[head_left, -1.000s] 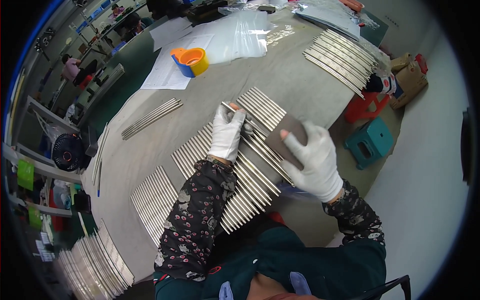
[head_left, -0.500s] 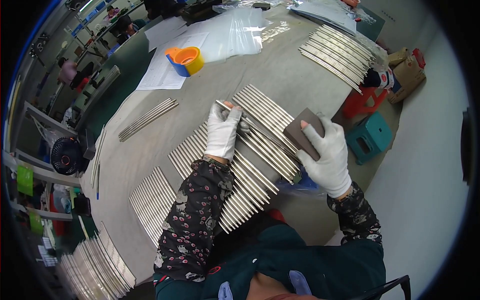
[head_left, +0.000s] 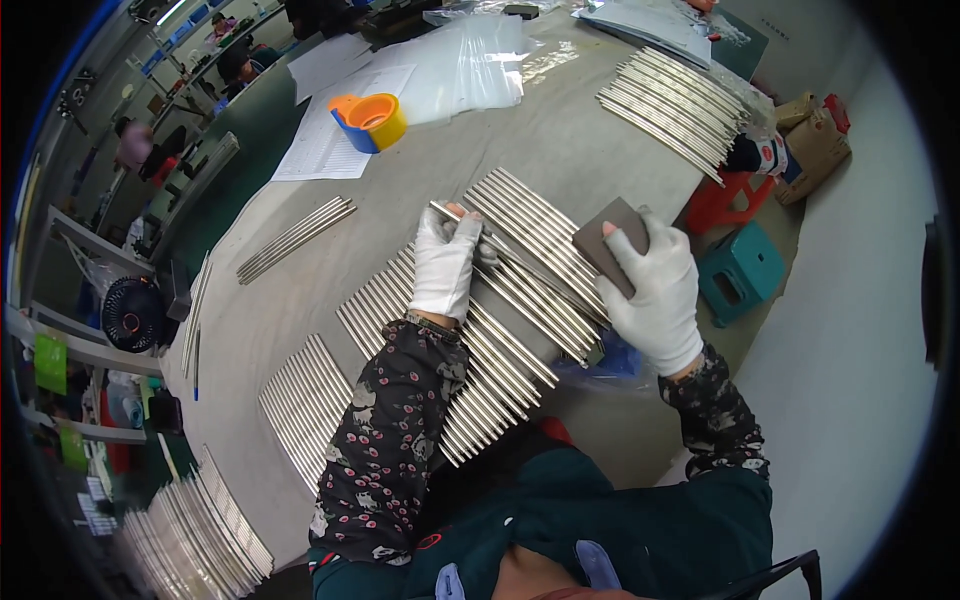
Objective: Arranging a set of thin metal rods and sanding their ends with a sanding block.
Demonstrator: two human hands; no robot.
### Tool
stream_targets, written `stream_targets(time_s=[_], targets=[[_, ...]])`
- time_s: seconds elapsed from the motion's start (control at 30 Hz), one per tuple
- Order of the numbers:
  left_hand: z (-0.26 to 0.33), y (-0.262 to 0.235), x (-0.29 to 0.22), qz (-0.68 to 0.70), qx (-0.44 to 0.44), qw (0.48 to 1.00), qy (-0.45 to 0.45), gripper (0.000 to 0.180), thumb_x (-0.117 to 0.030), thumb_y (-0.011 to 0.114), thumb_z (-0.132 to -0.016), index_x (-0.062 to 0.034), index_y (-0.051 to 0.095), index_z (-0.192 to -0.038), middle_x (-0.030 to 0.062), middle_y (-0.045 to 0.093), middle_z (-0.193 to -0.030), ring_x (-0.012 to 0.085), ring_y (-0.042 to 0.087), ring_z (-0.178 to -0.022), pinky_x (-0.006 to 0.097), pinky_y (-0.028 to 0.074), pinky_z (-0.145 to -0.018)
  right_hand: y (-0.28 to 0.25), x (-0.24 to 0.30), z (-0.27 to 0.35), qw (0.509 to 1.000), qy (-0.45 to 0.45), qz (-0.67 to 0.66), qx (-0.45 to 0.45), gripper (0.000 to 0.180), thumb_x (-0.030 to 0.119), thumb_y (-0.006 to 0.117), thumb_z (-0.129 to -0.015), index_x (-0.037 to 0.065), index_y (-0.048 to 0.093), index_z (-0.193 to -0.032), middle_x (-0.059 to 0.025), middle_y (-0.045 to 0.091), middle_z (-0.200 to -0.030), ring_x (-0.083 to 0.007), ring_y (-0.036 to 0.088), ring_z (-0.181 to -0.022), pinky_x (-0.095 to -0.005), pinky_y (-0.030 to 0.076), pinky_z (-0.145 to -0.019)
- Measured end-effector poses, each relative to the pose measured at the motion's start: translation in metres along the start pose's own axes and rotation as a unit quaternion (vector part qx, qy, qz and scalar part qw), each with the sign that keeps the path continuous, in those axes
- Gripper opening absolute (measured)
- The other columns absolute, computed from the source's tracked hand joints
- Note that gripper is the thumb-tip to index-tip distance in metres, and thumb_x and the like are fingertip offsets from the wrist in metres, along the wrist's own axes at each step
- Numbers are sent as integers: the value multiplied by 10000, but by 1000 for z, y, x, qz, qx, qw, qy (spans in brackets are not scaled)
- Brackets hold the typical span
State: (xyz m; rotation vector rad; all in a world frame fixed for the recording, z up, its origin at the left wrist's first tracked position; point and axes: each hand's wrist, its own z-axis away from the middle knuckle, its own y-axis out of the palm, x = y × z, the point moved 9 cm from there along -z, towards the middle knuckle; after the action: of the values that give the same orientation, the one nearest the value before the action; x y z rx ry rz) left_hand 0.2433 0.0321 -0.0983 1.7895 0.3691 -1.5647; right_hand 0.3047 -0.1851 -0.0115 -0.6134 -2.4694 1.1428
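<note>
I am pressing my gloved left hand flat, fingers together, on a metal rod at frame centre, pinning it so it cannot roll. My right hand is curling its fingers around a grey sanding block, holding it over the rod rows on the grey table.

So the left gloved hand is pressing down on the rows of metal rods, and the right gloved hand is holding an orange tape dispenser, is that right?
Not quite. In the head view the right white-gloved hand holds a flat grey-brown sanding block. The left white-gloved hand does press on the shiny metal rods.
</note>
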Motion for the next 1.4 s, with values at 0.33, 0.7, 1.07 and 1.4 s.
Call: stream_targets(time_s=[0.33, 0.7, 1.07, 1.4], targets=[[-2, 3, -1, 9, -9, 1000, 1, 184, -86, 586, -918, -73, 417, -990, 57, 561, -776, 107, 545, -529, 248, 494, -466, -8, 7, 8, 999, -25, -29, -1, 523, 223, 740, -638, 114, 628, -1137, -239, 494, -1205, -363, 542, -911, -425, 479, -770], [0, 0, -2, -25, -29, 999, 0, 190, -146, 591, -931, -69, 432, -1001, 43, 526, -721, 120, 549, -518, 263, 497, -471, -2, 48, 23, 974, -141, -154, 94, 473, 228, 738, -639, 103, 633, -1084, -240, 507, -1188, -365, 544, -927, -430, 477, -770], [1, 2, -4, -29, -44, 999, -1, 215, -144, 597, -924, -66, 410, -998, 50, 526, -715, 120, 545, -494, 260, 495, -438, -4, -23, 13, 1000, 14, 7, 4, 503, 227, 761, -602, 134, 651, -1084, -222, 514, -1186, -374, 552, -934, -413, 484, -789], [-5, -2, 0, -30, -41, 999, 1, 217, -155, 584, -932, -73, 391, -989, 56, 531, -739, 121, 551, -484, 262, 496, -415, -12, -22, 15, 999, 10, -32, 0, 508, 169, 726, -647, 83, 629, -1139, -239, 516, -1207, -373, 525, -968, -421, 472, -822]])
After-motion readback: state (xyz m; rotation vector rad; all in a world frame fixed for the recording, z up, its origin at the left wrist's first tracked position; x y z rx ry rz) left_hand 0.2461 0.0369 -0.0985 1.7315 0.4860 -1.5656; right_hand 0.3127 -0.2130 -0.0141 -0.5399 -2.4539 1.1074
